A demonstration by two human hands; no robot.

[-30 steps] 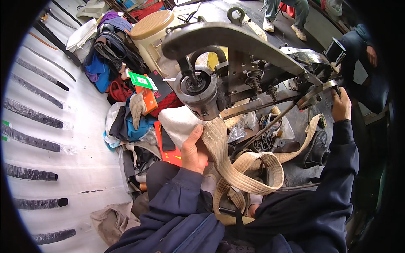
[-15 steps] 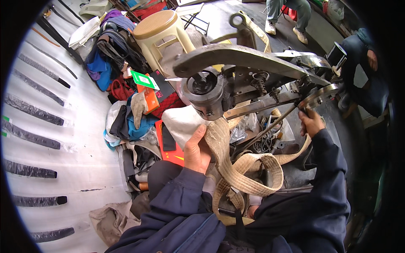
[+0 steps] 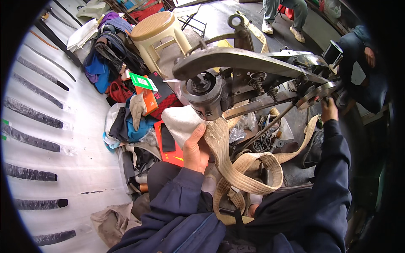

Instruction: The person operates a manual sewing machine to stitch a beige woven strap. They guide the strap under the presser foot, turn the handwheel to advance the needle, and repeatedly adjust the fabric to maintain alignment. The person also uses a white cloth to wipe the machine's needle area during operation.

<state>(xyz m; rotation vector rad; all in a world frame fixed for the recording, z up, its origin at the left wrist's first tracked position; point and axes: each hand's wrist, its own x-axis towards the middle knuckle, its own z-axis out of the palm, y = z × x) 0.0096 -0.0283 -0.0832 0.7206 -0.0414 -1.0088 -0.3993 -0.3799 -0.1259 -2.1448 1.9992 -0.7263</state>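
A metal hand-cranked sewing machine (image 3: 249, 61) stands in front of me, with its round head (image 3: 203, 90) at the near end. My left hand (image 3: 196, 147) is closed at the edge of a white fabric piece (image 3: 179, 120) just below that head, thumb on top. Against it runs a wide beige woven strap (image 3: 219, 143), which loops down over my lap; whether the fingers also grip the strap is hidden. To the right, my right hand (image 3: 330, 110) is closed at the rim of the machine's hand wheel (image 3: 314, 97), its fingers partly hidden.
A beige plastic stool (image 3: 154, 27) and piled bags and clothes (image 3: 112, 46) stand at the far left. A red box (image 3: 168, 154) with a dark phone-like slab lies beside my left hand. Dark wrapped strips (image 3: 33, 111) line the white surface at left. Two other people sit beyond the machine.
My right hand has moved outward and up around the hand wheel, and the wheel has turned. My left hand stays nearly still on the white fabric piece.
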